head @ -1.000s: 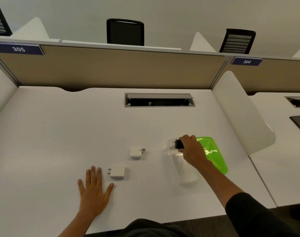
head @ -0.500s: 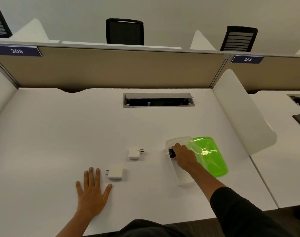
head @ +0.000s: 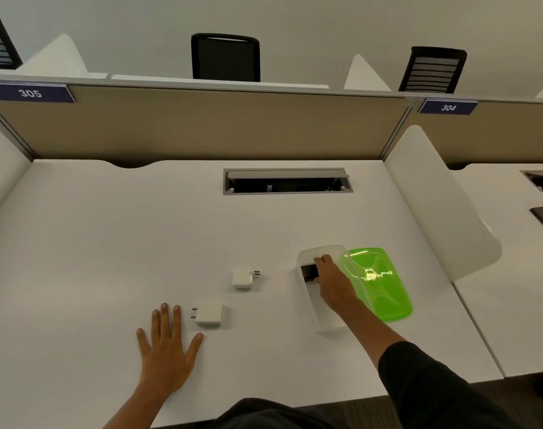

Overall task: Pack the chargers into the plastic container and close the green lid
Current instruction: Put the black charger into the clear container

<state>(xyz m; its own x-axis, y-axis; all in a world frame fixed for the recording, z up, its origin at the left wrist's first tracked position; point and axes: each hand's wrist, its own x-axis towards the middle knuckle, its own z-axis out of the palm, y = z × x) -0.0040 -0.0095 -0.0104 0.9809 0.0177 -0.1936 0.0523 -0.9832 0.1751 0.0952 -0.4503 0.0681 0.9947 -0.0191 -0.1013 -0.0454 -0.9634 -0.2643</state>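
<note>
Right hand (head: 332, 281) is down inside the clear plastic container (head: 324, 317), fingers curled onto the black charger (head: 309, 271) at the container's far end; the charger sits within the walls, and whether the fingers are gripping it or only touching it I cannot tell. The container lies on the white bench (head: 109, 243), its long side running away from the person. Just to the right of that hand, touching the container's edge, the green lid (head: 378, 283) lies flat on the bench, off the container.

Over to the left of the right hand, a small white charger (head: 242, 277) lies on the bench with its prongs pointing toward the container, well apart from it. Nearer the person, a larger white charger (head: 209, 314) lies flat, prongs pointing left.

Left hand (head: 166, 348) is pressed flat on the bench, fingers spread, holding nothing; the larger white charger lies just beside its index finger and thumb, not touching.
</note>
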